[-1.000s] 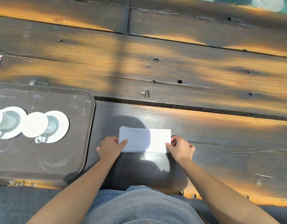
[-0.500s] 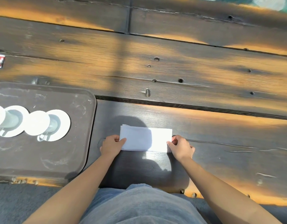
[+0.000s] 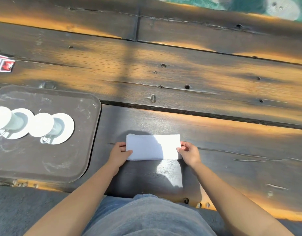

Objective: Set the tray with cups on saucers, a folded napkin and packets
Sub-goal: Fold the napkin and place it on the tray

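**A:** Start at the fingers (image 3: 122,145). What have they got?

**B:** A two-sided pinch! The left hand (image 3: 118,153) has its thumb laid over the napkin (image 3: 150,147) at the near left corner, and its fingers are curled in against the left edge. The right hand (image 3: 189,153) mirrors it, thumb on top at the right edge and fingers tucked in tight beside it.

**A:** So both are closed on the paper. How's the napkin lying?

**B:** It's white, folded to a long rectangle and flat on the desk (image 3: 215,79), straight in front of the person. A few layers peek out at the far left corner. The left half is in shadow and the right half is in bright sun.

**A:** And moving outward?

**B:** The dark tray (image 3: 44,160) sits to the left, just beside the left hand but apart from the napkin. The napkin is on the desk, not on the tray.

**A:** Anything on the tray?

**B:** Two white cups, side by side across its middle. The right cup (image 3: 42,124) is on the right saucer (image 3: 67,124). The left cup (image 3: 0,118) is on the left saucer (image 3: 26,114), and the edge of the view cuts it off.

**A:** And the packets?

**B:** The red-and-white packets (image 3: 3,63) are on the desk beyond the tray's far edge, at the far left. They're too blurred to count.
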